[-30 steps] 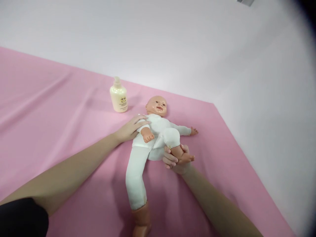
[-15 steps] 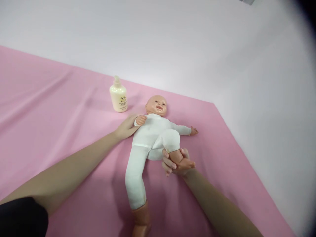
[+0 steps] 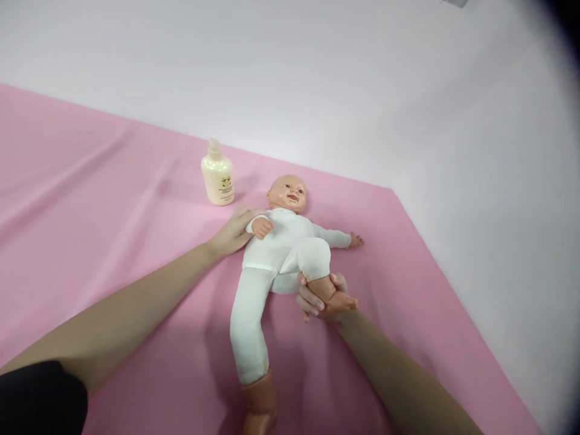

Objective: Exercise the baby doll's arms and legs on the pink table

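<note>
A baby doll (image 3: 276, 241) in a white suit lies on its back, head at the far end. My right hand (image 3: 312, 299) is closed from underneath around the lower part of its bent leg, with the bare foot over my palm. My left hand (image 3: 235, 232) holds the doll at the upper arm and side of the chest; the doll's bent arm hides most of my fingertips. The doll's small hand (image 3: 263, 228) rests over its chest. Its other leg (image 3: 249, 326) stretches towards me, and its other arm (image 3: 335, 238) reaches out to the right.
A cream pump bottle (image 3: 218, 178) stands upright beyond my left hand, left of the doll's head. Pink cloth (image 3: 136, 254) with loose folds covers the surface. Its edge runs behind the doll and down the right side, with a pale floor (image 3: 453, 151) beyond.
The doll's small hand near my left hand has shifted slightly right and towards me over the chest. My right hand and the raised leg look almost the same.
</note>
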{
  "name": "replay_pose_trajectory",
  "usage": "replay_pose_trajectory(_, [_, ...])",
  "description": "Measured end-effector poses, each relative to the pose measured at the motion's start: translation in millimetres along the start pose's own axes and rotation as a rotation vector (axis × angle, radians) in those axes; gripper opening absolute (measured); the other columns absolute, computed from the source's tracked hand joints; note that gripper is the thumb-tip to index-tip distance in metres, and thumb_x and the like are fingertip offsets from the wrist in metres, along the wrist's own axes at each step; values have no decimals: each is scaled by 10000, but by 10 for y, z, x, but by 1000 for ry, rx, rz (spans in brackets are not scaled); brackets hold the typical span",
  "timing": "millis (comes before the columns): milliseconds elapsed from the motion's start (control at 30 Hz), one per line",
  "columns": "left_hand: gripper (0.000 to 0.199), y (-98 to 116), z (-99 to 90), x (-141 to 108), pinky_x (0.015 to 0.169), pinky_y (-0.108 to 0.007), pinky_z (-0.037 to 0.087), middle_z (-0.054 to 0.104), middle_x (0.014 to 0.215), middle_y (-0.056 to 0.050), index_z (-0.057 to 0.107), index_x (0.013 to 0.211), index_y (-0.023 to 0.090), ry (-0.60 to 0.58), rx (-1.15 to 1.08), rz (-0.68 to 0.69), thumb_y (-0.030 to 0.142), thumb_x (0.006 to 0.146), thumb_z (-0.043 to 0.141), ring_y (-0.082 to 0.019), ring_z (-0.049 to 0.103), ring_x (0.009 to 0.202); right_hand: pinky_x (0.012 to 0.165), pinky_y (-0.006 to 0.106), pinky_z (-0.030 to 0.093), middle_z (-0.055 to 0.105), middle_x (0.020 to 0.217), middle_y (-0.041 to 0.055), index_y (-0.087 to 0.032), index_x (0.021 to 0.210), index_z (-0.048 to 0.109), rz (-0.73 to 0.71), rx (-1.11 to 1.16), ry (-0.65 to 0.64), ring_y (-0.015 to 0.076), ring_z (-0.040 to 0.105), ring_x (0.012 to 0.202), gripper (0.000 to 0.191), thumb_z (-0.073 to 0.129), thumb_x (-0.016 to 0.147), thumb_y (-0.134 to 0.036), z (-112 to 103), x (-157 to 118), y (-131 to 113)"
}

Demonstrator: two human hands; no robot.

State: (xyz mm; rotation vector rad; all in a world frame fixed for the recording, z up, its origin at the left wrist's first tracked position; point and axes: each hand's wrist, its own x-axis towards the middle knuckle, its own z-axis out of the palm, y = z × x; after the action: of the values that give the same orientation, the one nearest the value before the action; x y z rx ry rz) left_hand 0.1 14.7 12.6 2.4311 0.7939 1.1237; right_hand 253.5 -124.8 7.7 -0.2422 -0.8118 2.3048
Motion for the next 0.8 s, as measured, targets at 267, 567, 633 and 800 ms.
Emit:
replay_pose_trajectory(267, [419,92,-22,-5,1047,-446,355,492,1297,-109,516,1286,241,-95,96,51,181,886,404,-244,434,1241,546,263,476,424,514,-60,-162,962,502,-41,8,84,102,372,491,454,450,764,-568,32,20,-7])
replay_pose_trajectory(567, [408,58,-11,-12,1038,-418,362,491,1285,-113,496,1293,228,-85,93,38,205,891,427,-243,450,1217,618,310,470,446,521,-65,-180,990,472,-29,10,-19,110,399,495,487,451,755,-605,-19,5,23])
replay_pose_trajectory(633, [406,50,-11,-12,1034,-412,364,492,1280,-120,495,1290,214,-77,86,45,210,887,438,-245,454,1210,642,317,468,459,510,-69,-183,1025,470,-40,5,-49,111,404,485,505,463,747,-604,-16,14,19])
replay_pose_trajectory(800, [409,28,-20,-12,1031,-408,365,498,1281,-118,488,1283,205,-80,73,42,207,877,441,-247,454,1207,737,343,471,521,518,-69,-196,1187,429,-58,27,-212,117,423,475,585,480,746,-578,-18,36,25])
